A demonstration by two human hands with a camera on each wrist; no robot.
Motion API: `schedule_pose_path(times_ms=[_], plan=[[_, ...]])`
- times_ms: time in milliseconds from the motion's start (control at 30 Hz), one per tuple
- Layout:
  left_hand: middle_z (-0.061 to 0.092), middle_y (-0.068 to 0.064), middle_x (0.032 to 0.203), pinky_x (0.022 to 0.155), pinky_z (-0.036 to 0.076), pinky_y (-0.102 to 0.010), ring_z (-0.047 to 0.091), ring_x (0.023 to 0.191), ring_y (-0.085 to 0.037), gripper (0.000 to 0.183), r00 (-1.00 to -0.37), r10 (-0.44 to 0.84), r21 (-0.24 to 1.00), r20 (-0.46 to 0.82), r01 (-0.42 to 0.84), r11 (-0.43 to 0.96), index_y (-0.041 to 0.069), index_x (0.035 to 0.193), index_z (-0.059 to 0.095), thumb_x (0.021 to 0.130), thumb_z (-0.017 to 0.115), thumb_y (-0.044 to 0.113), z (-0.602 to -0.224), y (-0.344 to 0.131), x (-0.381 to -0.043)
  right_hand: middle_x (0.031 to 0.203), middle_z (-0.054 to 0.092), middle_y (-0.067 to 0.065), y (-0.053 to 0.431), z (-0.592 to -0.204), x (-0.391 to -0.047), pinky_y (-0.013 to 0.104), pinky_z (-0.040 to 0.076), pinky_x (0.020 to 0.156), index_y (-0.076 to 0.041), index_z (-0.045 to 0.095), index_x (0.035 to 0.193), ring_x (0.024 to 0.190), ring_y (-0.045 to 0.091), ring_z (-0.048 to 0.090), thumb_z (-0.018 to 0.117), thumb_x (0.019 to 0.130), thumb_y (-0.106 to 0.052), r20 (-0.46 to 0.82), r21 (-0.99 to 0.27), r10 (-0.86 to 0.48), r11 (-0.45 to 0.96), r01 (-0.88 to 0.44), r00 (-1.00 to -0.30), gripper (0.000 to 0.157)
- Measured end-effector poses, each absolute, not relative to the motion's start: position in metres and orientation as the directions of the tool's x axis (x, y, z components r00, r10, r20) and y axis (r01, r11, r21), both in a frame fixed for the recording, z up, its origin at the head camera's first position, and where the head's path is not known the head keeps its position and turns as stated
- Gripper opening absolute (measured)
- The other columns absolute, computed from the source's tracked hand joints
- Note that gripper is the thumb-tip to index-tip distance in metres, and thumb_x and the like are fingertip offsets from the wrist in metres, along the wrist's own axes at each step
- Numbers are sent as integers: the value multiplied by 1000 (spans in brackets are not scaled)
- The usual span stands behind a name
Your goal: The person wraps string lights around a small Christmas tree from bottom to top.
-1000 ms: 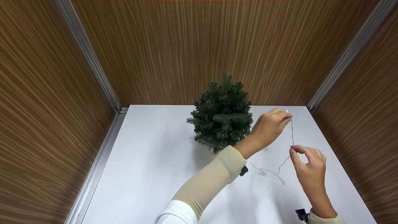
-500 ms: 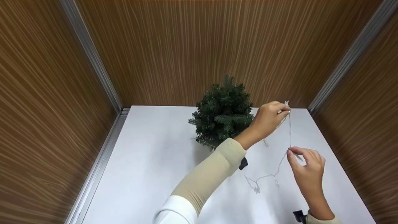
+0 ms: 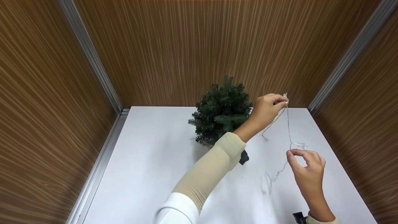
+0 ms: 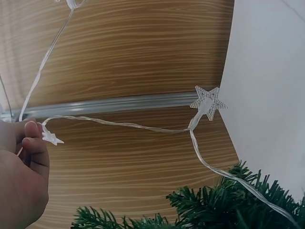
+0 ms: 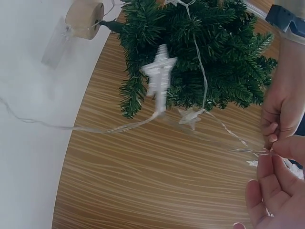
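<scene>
A thin clear-white string of star lights [image 3: 288,124] runs between the two hands. My left hand [image 3: 269,109] pinches it between thumb and fingers, raised to the right of a small artificial Christmas tree [image 3: 222,109]. In the left wrist view a clear star [image 4: 208,101] hangs on the stretch from that hand to the tree's green branches [image 4: 214,205]. Lower and nearer, my right hand [image 3: 309,171] pinches the string between thumb and index finger, with a star just above the fingertips. Its loose end [image 3: 276,175] trails below. More stars [image 5: 159,71] show in the right wrist view.
The tree stands near the back of a white table [image 3: 143,161], its round wooden base [image 5: 85,19] visible in the right wrist view. Beside that lies a see-through oblong piece [image 5: 55,45]. Wood-grain panels [image 3: 174,53] enclose the back and both sides.
My left hand has risen and shifted slightly left, lifting the string. My right hand has moved slightly left and down, still pinching it. The trailing end has swung about.
</scene>
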State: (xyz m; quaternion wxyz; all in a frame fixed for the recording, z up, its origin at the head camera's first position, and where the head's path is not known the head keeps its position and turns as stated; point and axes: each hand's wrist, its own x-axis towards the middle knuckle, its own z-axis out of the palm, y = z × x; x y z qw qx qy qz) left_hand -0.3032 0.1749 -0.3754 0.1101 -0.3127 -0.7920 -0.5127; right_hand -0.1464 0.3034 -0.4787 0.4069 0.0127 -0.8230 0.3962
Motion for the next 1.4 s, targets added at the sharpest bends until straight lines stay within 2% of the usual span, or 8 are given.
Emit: schedule_pose_path(times_ms=[167,267,433,667,933,1033,1200,1400], plan=[[74,0,99,65,48,-8,60,72,1,17,-827,358,822,434,526,219,7,108,77,100,65,15,-363,176,-310,93,65,-15,299,-479,-142,21,25,96,4,76,91,101,-7,47,78,81,6,647,-679,329,659,-324,-688,11],[75,1,92,58,48,-12,57,61,-1,14,-861,330,859,387,467,210,9,106,78,99,66,15,-354,176,-317,95,63,-19,296,-479,-140,23,26,94,4,76,92,104,-3,46,77,82,6,635,-693,331,642,-326,-698,10],[74,-2,84,52,46,-16,53,53,-4,13,-891,310,893,332,403,201,10,104,78,98,67,13,-343,172,-330,94,64,-13,288,-476,-137,23,27,92,3,76,92,105,-1,46,77,82,7,639,-695,317,628,-350,-701,10],[75,-2,94,55,45,-15,52,56,-4,13,-903,282,904,324,383,187,7,102,78,98,66,11,-333,167,-349,92,67,11,271,-474,-139,22,28,93,3,75,93,105,-1,48,76,78,14,722,-613,207,633,-473,-660,19],[74,1,92,54,46,-17,53,57,-9,14,-922,280,921,267,329,206,8,103,78,99,66,12,-319,166,-355,89,68,14,261,-472,-139,21,30,98,2,75,92,101,1,53,76,73,20,768,-567,162,621,-541,-619,26],[73,2,91,56,48,-17,56,60,-9,13,-923,283,911,261,332,243,9,103,78,99,66,13,-311,162,-359,90,68,13,258,-468,-138,22,29,99,1,75,93,102,0,52,75,73,20,761,-572,152,616,-541,-631,27],[75,2,104,72,51,-15,67,87,-7,15,-910,311,852,273,379,361,10,106,78,100,64,12,-303,147,-370,89,68,13,250,-461,-138,24,31,100,0,76,95,101,4,53,75,76,16,776,-553,118,597,-580,-619,25],[74,-2,115,82,51,-16,67,104,-11,20,-882,391,730,262,447,518,9,114,76,102,61,12,-298,127,-383,85,69,12,240,-454,-142,25,32,99,1,76,94,93,9,54,74,74,17,812,-515,86,570,-640,-577,25]])
